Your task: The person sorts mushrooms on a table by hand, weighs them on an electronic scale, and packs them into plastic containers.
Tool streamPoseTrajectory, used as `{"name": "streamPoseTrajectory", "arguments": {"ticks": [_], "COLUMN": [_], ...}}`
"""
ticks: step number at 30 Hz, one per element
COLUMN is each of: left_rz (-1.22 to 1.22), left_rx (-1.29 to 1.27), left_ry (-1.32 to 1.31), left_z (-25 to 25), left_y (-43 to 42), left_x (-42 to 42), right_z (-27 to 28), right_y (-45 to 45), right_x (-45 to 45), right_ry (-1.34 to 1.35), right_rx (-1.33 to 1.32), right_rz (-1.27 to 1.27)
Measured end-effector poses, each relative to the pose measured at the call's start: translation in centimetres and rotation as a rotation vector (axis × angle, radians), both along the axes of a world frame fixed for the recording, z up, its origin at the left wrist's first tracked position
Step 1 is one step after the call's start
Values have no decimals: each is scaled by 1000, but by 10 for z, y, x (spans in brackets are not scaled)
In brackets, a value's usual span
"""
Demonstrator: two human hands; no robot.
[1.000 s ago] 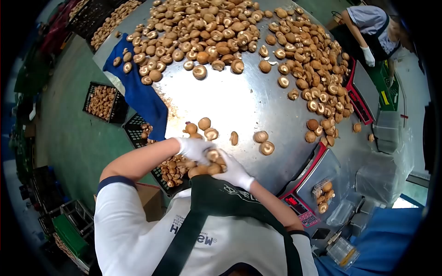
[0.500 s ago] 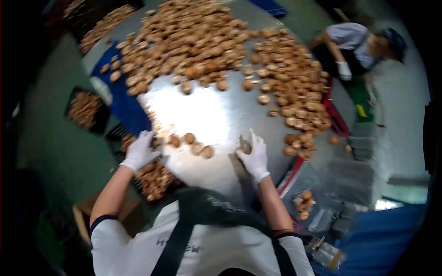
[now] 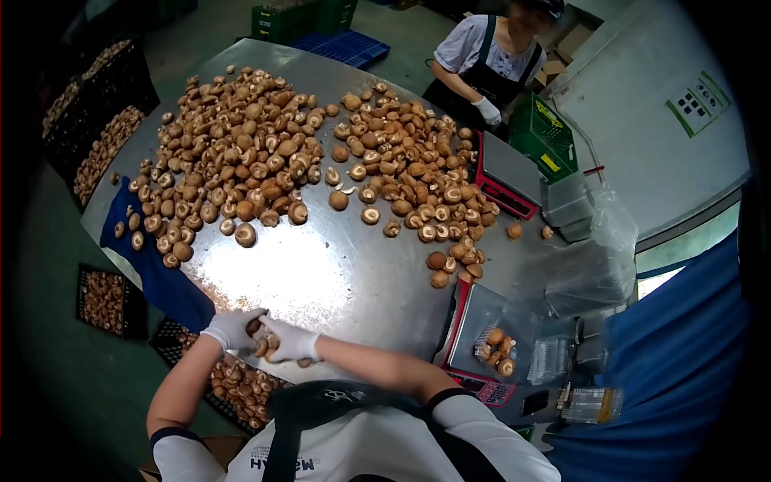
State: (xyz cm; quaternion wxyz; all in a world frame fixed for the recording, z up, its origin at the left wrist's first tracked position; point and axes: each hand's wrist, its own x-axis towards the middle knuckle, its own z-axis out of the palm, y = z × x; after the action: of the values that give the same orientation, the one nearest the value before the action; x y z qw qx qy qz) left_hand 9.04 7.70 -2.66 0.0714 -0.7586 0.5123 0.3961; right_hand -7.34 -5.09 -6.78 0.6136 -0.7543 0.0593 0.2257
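My left hand (image 3: pixel 230 331), in a white glove, is at the table's near left edge, its fingers closed on a brown-capped shiitake mushroom (image 3: pixel 254 328). Facing it, my right hand (image 3: pixel 291 341), gloved too, curls around more shiitake mushrooms (image 3: pixel 263 348). The two hands nearly touch, and their fingers partly hide what they hold. Another mushroom (image 3: pixel 304 362) lies just below my right hand. Beneath my hands, beside the table, a black crate holds many mushrooms (image 3: pixel 241 391).
Two mushroom heaps (image 3: pixel 241 145) (image 3: pixel 409 161) cover the far part of the metal table (image 3: pixel 377 273). A scale (image 3: pixel 474 353) bears a clear tray of mushrooms (image 3: pixel 499 353) at right. A co-worker (image 3: pixel 490 64) stands behind another scale (image 3: pixel 510 177). Blue cloth (image 3: pixel 157 265) hangs over the left edge.
My right hand has moved left across the table to meet my left hand. Mushrooms that lay loose between the hands are now gathered at them. The camera view has turned.
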Motion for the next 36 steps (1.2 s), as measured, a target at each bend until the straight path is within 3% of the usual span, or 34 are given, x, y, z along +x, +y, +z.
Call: {"name": "streamPoseTrajectory", "arguments": {"ticks": [1,3,6,9,11,12,14,15,16,17,19,20,21,23,24,25,26,27,29,31,33,34,36], "left_rz": [1,-28,1,178,271,359,529,514,664,804,821,1087,1204,1244,1151,1063,974,873,637,432,213,229,209], "left_rx": [52,96,141,231,318,233,54,-207,-299,-382,-709,-526,-720,-649,-657,-675,-736,-692,-733,-708,-710,-610,-596], "left_ry": [10,9,113,218,160,211,305,439,554,664,564,841,980,1172,1222,1271,1242,1382,1232,1001,689,706,552], "left_z": [6,-3,-16,-7,-10,-5,9,-15,-2,13,-30,-17,-16,5,5,4,11,14,44,57,47,29,26], "left_y": [5,32,95,127,141,137,128,131,111,90,69,52,25,-14,-27,-40,-56,-65,-81,-91,-93,-89,-79], "left_x": [-5,-5,-12,-19,-22,-25,-32,-31,-42,-53,-61,-69,-95,-142,-164,-183,-199,-206,-230,-243,-254,-266,-258], "right_z": [-9,-15,-4,-12,33,29,12,-1,-8,-17,6,36,56,33,44,55,58,60,66,98,115,121,86], "right_y": [26,43,47,28,3,2,16,27,42,50,44,31,25,29,18,11,-2,-15,-32,-55,-79,-90,-109], "right_x": [-3,-6,-22,-51,-66,-74,-75,-75,-74,-74,-70,-73,-83,-101,-112,-127,-147,-169,-216,-278,-339,-357,-390], "right_ry": [-117,-11,-240,-302,37,121,179,205,33,53,35,0,-19,-395,-328,-347,-348,-347,-414,-447,-432,-425,-313], "right_rx": [-51,40,14,-241,-464,-462,-199,-70,-22,97,178,50,-77,-107,104,-231,-224,-216,-114,-293,-931,-1051,-943], "right_rz": [-124,-3,176,-20,-149,-179,16,114,147,124,-39,-176,-314,-664,-740,-826,-842,-852,-1098,-1371,-1546,-1685,-1626]}}
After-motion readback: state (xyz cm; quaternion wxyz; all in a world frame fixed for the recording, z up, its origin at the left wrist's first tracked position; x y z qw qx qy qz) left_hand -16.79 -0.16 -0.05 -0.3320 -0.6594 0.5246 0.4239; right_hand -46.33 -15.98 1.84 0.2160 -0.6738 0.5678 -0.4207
